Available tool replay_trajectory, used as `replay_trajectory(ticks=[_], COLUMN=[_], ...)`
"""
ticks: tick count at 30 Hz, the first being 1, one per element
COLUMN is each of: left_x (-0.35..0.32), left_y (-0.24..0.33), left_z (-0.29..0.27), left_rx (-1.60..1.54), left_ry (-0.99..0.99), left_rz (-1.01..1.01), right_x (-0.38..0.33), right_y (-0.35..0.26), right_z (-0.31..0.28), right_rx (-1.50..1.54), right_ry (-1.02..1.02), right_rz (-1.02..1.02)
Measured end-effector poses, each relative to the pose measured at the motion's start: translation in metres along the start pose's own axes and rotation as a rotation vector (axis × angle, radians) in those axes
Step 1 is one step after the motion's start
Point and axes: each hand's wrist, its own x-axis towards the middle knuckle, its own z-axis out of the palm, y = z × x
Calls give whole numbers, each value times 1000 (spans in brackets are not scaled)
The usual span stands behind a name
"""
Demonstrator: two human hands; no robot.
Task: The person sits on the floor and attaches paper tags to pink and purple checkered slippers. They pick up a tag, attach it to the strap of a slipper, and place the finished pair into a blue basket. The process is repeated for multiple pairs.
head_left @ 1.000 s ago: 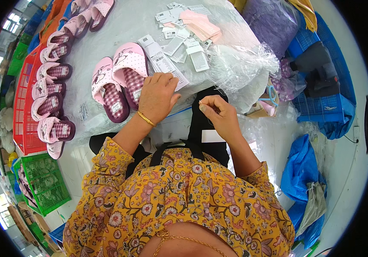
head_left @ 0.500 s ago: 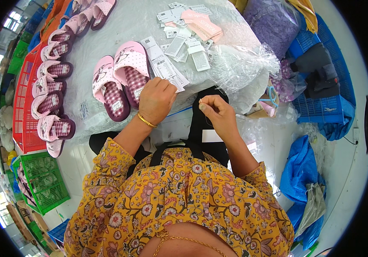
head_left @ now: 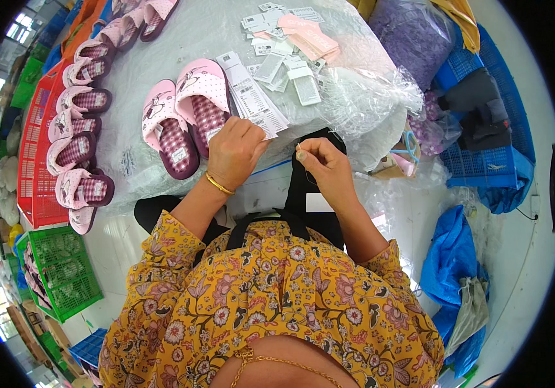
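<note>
My left hand (head_left: 233, 150) is closed, fingers curled, at the near edge of the table beside the slippers. Whatever its fingers may hold is hidden. My right hand (head_left: 324, 163) pinches a thin strand (head_left: 299, 150) between thumb and forefinger, just off the table edge. Left of my hands lies a pair of pink slippers, a left slipper (head_left: 160, 107) and a right slipper (head_left: 204, 84), with plum checked insoles and cartoon prints. Long printed label sheets (head_left: 251, 97) lie beside them, partly behind my left hand. Below my right hand is a white rectangular piece (head_left: 319, 202); whether it hangs or lies there I cannot tell.
White hang tags (head_left: 303, 83) and pink cards (head_left: 308, 37) lie heaped on the plastic-covered table (head_left: 122, 129). More slippers (head_left: 73, 153) line its left side, by a red crate (head_left: 35, 165) and a green crate (head_left: 64, 271). Right are blue-handled scissors (head_left: 410, 146) and a blue basket (head_left: 484, 165).
Both hands stay nearly in place. The right fingers have shifted slightly left and up, still pinching the strand. The table things appear slightly shifted in the view.
</note>
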Motion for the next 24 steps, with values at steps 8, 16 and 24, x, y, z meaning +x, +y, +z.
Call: replay_trajectory(ticks=[8,16,24], left_x=[-12,-38,-63], left_y=[4,25,36], left_z=[-6,-9,-26], left_rx=[-44,-197,-402], left_ry=[104,139,148], left_rz=[19,129,-155], right_x=[2,8,-10], right_y=[3,7,16], right_z=[3,26,37], right_rx=[-3,106,-11], right_ry=[29,28,31], right_rz=[-30,65,33])
